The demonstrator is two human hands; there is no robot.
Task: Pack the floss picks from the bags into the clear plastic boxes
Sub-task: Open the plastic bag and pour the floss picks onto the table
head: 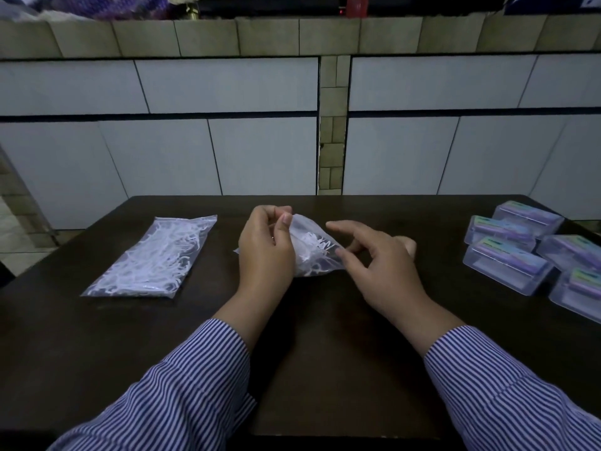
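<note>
A clear bag of white floss picks (313, 249) is lifted off the dark table at its middle. My left hand (266, 245) pinches the bag's top edge between thumb and fingers. My right hand (377, 255) hovers just right of the bag with relaxed, spread fingers, its fingertips near or touching the bag's lower right corner. A second, fuller bag of floss picks (153, 255) lies flat on the table to the left. Several clear plastic boxes (507, 268) with coloured labels sit in a cluster at the right edge, lids closed.
The dark wooden table (309, 336) runs from me to a white tiled wall behind. Its far edge lies just beyond my hands. My striped sleeves cover the near part of the table.
</note>
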